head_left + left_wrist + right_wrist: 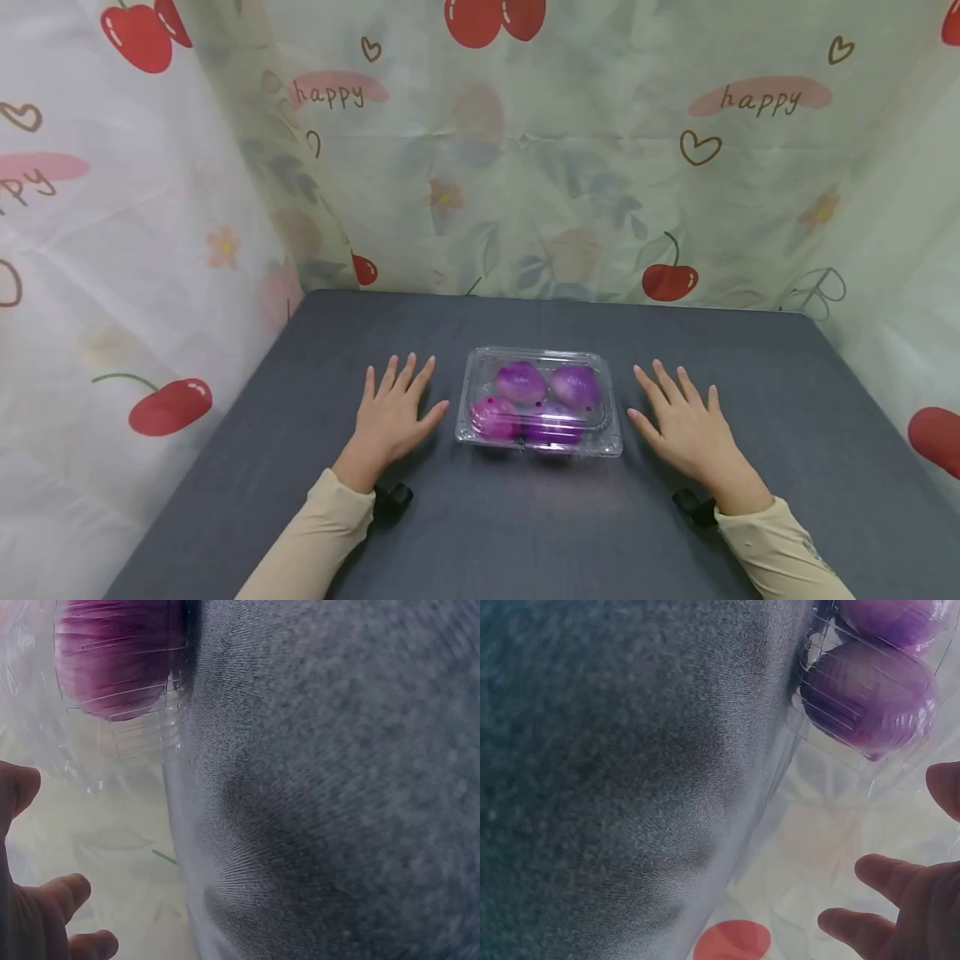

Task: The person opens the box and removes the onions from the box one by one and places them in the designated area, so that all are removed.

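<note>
A clear plastic clamshell box [538, 358] sits closed on the grey table, with several round purple things inside that look like onions [521, 382]. To its left my left hand [392, 423] is held with fingers spread and straight, apart from the box. My right hand [692, 429] mirrors it on the other side, fingers likewise spread and holding nothing. In the left wrist view one purple onion [120, 656] shows through the ribbed plastic wall, beyond the thumb. Two of them appear in the right wrist view, the nearer onion [874, 694] having a small pointed tip.
A grey cloth covers the table [495, 533], whose far edge meets a hanging curtain [525, 192] printed with cherries, hearts and flowers. More of this curtain hangs at the left and right sides. Dark camera straps [393, 498] sit at both wrists.
</note>
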A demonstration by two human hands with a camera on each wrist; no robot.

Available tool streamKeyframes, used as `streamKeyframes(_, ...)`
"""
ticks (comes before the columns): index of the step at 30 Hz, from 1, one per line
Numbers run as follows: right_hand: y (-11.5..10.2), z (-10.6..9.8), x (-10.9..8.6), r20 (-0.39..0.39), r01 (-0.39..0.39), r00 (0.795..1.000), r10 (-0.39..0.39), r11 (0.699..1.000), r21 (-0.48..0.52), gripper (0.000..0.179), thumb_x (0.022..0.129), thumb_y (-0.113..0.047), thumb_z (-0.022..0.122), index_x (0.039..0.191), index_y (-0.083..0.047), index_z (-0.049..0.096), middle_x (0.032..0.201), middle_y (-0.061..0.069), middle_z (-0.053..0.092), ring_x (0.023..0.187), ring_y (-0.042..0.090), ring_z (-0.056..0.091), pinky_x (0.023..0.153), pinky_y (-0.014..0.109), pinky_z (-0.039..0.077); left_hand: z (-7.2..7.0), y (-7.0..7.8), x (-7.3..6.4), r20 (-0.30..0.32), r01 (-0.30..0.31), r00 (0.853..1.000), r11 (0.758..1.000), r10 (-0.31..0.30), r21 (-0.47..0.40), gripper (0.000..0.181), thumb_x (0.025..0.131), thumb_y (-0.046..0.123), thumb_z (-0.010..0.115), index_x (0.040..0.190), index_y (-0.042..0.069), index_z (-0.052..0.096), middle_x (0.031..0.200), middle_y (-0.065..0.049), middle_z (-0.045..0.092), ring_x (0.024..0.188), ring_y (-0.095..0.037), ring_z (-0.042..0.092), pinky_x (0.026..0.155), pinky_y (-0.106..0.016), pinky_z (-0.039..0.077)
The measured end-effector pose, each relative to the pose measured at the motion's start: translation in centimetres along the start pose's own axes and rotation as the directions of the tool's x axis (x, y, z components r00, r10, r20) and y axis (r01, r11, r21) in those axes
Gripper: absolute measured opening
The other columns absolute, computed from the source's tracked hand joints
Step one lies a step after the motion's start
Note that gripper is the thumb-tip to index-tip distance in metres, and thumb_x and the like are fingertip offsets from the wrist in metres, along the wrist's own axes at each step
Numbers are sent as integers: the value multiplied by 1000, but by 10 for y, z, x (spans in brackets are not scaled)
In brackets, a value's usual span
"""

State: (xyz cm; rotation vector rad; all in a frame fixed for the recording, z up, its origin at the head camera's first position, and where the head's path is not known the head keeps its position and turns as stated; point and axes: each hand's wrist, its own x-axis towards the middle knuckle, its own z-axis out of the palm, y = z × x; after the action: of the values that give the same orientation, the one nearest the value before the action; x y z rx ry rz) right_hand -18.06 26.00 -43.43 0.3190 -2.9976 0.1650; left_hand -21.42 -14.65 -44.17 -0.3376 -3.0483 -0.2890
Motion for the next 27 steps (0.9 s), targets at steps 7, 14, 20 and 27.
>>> streamKeyframes(7,3,-2,-1,45,9,999,-9,1000,-7,64,98,-46,48,151,-13,34,153,21,33,139,48,27,107,78,14,1,2,2,64,13,998,1000,-12,-2,75,95,55,47,156,23,18,159,-12,23,149,-35,12,120,-60,1)
streamKeyframes(14,1,-11,0,104,81,991,-81,997,4,48,96,-31,57,138,-7,53,133,22,57,125,41,52,104,70,33,-9,5,2,145,9,989,996,4,-87,59,96,40,54,148,16,40,146,-12,48,136,-32,43,118,-60,21)
streamKeyframes(20,-7,-30,4,84,96,991,-100,994,49,43,96,-28,58,134,-8,57,128,20,61,119,38,57,102,64,41,-22,6,-2,172,87,984,959,-41,-269,50,97,36,53,144,17,48,136,-9,58,120,-28,59,99,-52,49)
streamKeyframes(27,-40,-55,13,-199,243,955,-221,966,90,47,93,-23,64,136,-7,54,133,16,59,123,35,55,108,61,38,-22,9,-14,81,140,990,676,-118,-724,37,102,24,48,137,12,54,124,-14,65,107,-29,65,86,-42,57)
